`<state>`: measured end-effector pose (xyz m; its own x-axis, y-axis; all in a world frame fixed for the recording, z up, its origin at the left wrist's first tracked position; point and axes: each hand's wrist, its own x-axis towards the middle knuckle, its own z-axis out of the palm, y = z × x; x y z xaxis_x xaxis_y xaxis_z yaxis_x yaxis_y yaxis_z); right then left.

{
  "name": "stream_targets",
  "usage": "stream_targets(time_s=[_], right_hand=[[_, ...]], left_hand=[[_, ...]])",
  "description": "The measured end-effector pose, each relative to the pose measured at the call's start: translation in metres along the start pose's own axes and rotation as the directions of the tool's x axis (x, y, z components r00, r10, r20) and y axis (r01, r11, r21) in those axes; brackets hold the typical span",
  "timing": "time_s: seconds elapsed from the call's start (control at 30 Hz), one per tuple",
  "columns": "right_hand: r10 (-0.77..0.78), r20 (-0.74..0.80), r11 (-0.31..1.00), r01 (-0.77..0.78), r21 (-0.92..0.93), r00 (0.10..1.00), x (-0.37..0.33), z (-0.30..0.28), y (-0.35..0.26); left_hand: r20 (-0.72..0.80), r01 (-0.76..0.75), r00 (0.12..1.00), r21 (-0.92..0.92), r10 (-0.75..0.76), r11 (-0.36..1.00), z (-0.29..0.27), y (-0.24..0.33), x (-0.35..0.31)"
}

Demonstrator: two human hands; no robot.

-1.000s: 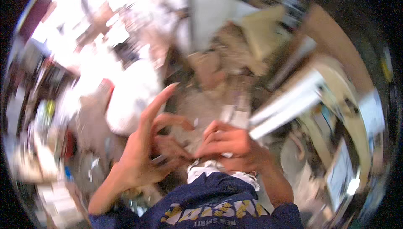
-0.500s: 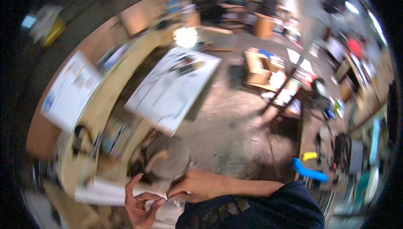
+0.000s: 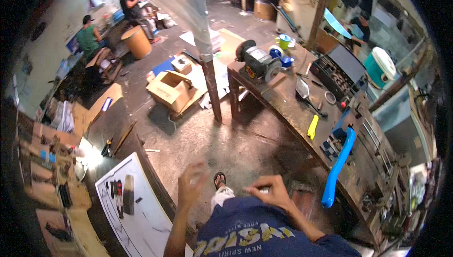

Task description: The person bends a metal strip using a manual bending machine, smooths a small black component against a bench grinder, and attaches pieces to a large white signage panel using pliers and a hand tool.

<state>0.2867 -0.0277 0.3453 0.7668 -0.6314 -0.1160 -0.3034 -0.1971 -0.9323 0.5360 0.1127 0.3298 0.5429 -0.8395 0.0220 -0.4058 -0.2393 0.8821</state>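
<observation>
My left hand (image 3: 191,182) is raised in front of my body above the floor, its fingers smeared by motion. To its right, my right hand (image 3: 272,191) is closed with thumb and fingertips together. A small pale glint shows at its fingers, too small to name. Neither hand touches a bench. Nearest the left hand is a white board (image 3: 106,186) on a low table, with several small dark tools (image 3: 118,195) and a grey block on it. Right of the right hand, a long curved blue piece (image 3: 339,167) lies at the workbench edge.
A workbench (image 3: 283,101) along the right bears a bench grinder (image 3: 257,63), a yellow piece (image 3: 312,127), an open black case (image 3: 337,70) and a teal cooler (image 3: 379,67). Ahead are a post (image 3: 211,87) and an open cardboard box (image 3: 170,89). Several people sit or stand farther off.
The view has swung right, from the white board toward the workbench. My hands, close together before, are now apart, the left one raised and blurred.
</observation>
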Motion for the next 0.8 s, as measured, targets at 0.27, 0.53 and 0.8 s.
stream_targets(time_s=[0.27, 0.53, 0.8], right_hand=[[0.213, -0.532, 0.964, -0.088, 0.250, 0.820, 0.098, -0.029, -0.010], [0.390, -0.632, 0.900, -0.132, 0.415, 0.669, 0.140, -0.090, 0.018], [-0.258, -0.788, 0.905, -0.145, -0.399, 0.559, 0.217, -0.193, -0.015]], left_hand=[[0.232, -0.128, 0.948, -0.347, 0.217, 0.929, 0.133, -0.052, 0.321], [0.276, -0.028, 0.943, -0.491, 0.186, 0.871, 0.269, -0.106, 0.441], [0.371, 0.108, 0.919, -0.565, 0.135, 0.818, 0.288, -0.119, 0.437]])
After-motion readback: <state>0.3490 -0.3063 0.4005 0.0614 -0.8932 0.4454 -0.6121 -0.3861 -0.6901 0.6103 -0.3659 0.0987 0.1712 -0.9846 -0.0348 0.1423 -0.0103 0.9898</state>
